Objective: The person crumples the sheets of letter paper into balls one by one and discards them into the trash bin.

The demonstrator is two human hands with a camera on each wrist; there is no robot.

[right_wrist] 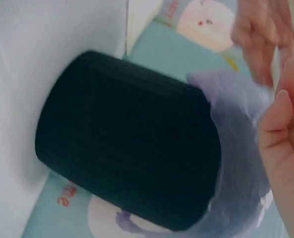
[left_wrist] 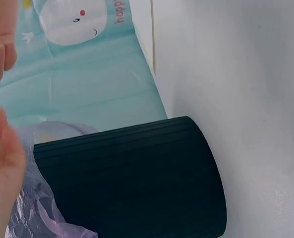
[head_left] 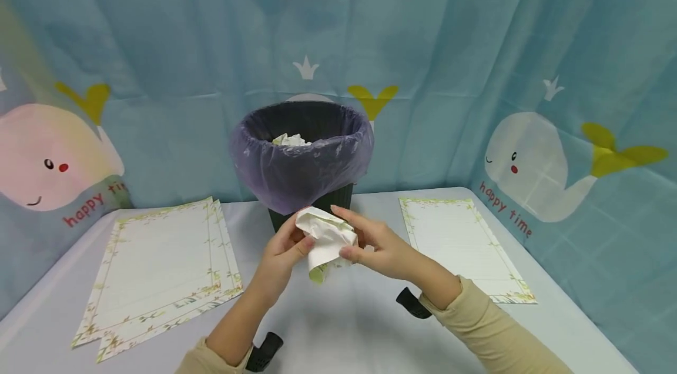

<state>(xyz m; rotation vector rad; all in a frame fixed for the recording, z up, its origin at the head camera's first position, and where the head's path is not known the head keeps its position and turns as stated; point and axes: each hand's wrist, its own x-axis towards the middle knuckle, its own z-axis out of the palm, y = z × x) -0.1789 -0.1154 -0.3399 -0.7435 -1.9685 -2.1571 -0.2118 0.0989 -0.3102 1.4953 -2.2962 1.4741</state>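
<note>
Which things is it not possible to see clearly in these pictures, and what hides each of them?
Head view: the inside bottom of the bin, hidden by its front and the purple liner.
Head view: most of the underlying sheet at left, covered by the upper sheet.
Left wrist view: the held paper, nearly all cut off by the left edge.
Right wrist view: the left hand, cut off by the top edge, its fingers blurred.

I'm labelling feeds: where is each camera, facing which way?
Head: worn there, facing forward and down at the bin and crumpled paper; left hand, right hand, sleeves show.
Left wrist: worn there, facing the bin's side; parts of both hands, left edge.
Right wrist: worn there, facing the bin's side; parts of both hands, right edge.
Both wrist views share bin and bag.
</note>
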